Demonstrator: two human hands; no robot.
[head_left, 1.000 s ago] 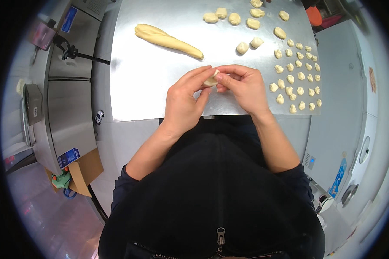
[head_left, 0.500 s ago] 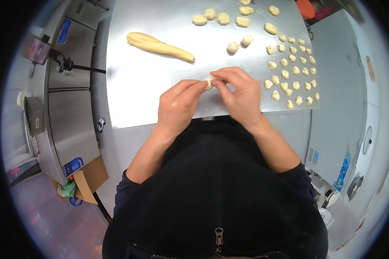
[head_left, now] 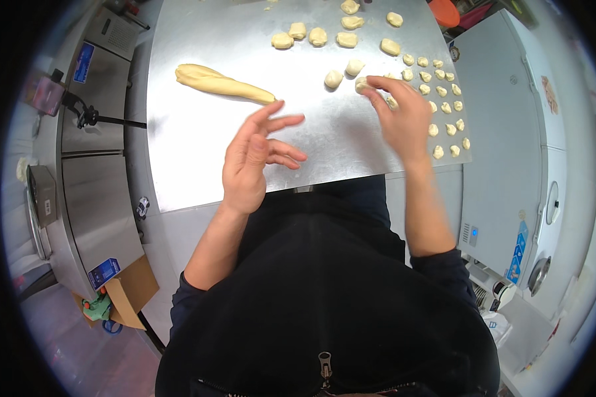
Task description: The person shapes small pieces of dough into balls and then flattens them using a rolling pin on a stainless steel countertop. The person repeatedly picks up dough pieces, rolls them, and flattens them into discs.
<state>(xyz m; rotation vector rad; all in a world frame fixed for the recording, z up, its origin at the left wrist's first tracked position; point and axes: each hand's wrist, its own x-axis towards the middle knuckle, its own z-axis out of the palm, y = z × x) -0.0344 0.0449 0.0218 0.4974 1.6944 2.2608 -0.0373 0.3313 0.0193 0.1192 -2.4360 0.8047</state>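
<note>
My right hand [head_left: 404, 112] pinches a small pale dough ball [head_left: 362, 85] between thumb and fingertips, beside two rounded dough balls [head_left: 334, 79] on the steel table [head_left: 324, 145]. With fingers spread and nothing in it, my left hand [head_left: 255, 152] hovers over the table near its front edge. A long yellowish dough roll [head_left: 222, 83] lies behind the left hand, thicker at its left end. Rows of little dough lumps [head_left: 446, 107] cover the table's right side; my right hand and wrist hide some of them.
Larger dough pieces [head_left: 347, 40] sit at the far side of the table. Steel cabinets [head_left: 96, 106] line the left, with an open cardboard box [head_left: 134, 291] on that side. A grey chest-like appliance [head_left: 503, 145] stands close to the table's right edge.
My hands have parted. The right one has carried the dough ball away and to the right, near the two rounded balls; the left has let go and opened. The view has shifted slightly.
</note>
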